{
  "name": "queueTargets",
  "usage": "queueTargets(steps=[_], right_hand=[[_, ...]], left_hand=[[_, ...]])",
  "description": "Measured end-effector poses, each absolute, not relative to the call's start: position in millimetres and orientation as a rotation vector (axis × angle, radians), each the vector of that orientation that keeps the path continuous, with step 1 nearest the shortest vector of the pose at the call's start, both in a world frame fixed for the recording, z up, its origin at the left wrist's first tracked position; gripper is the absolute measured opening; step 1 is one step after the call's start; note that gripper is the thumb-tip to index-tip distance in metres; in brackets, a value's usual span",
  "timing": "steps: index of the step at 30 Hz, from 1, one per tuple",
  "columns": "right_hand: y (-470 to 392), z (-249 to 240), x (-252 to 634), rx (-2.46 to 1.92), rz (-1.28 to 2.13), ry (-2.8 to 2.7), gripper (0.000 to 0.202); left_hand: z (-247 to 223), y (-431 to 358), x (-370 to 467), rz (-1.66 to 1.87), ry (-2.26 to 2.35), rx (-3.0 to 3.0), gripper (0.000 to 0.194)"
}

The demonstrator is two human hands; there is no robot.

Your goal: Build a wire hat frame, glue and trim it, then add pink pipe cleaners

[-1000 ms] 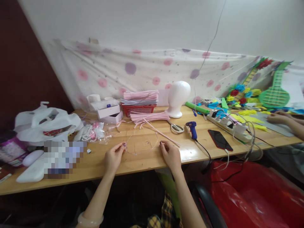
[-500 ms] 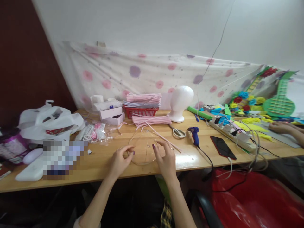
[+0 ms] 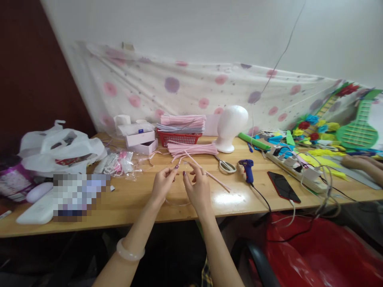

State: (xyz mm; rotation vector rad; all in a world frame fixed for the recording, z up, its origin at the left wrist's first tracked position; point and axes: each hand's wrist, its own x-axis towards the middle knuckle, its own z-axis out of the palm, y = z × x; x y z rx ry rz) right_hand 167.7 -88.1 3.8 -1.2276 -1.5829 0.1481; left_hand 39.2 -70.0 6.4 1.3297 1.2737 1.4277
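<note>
My left hand (image 3: 166,181) is closed in a pinch over the middle of the table, its fingertips on a thin, clear wire hoop (image 3: 176,204). Close beside it, my right hand (image 3: 198,186) has its thumb and forefinger apart. Whether these fingers touch the thin wire cannot be made out. Only the hoop's lower curve shows faintly between my wrists; the rest is hidden by my hands or too fine to see. Just beyond my fingers, a pink pipe cleaner (image 3: 211,173) lies slantwise, leading from a bundle of pink pipe cleaners (image 3: 193,149).
Behind the bundle stand a red basket (image 3: 179,139) and a white foam head (image 3: 231,125). To the right lie scissors (image 3: 226,166), a blue glue gun (image 3: 247,170), a phone (image 3: 283,186) and a power strip (image 3: 295,169). Plastic bags (image 3: 60,147) crowd the left. Another person's hand (image 3: 356,161) rests far right.
My left hand has moved forward and right, and my right hand slightly left, so they are closer together. The left fingers have come up to the hoop's far side. The view has shifted slightly.
</note>
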Motion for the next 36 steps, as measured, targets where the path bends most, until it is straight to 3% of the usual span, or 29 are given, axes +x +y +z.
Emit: queueTargets(steps=[20,29,36], right_hand=[[-78,7,174,-1.289,0.173,-1.626,0.036],[-71,11,162,-1.260,0.145,-1.631,0.035],[-72,11,162,-1.267,0.109,-1.608,0.034]], left_hand=[[2,-79,30,1.325,1.161,1.302,0.031],[-1,-71,37,1.484,1.178,1.098,0.050],[2,-75,35,1.508,1.197,1.051,0.052]])
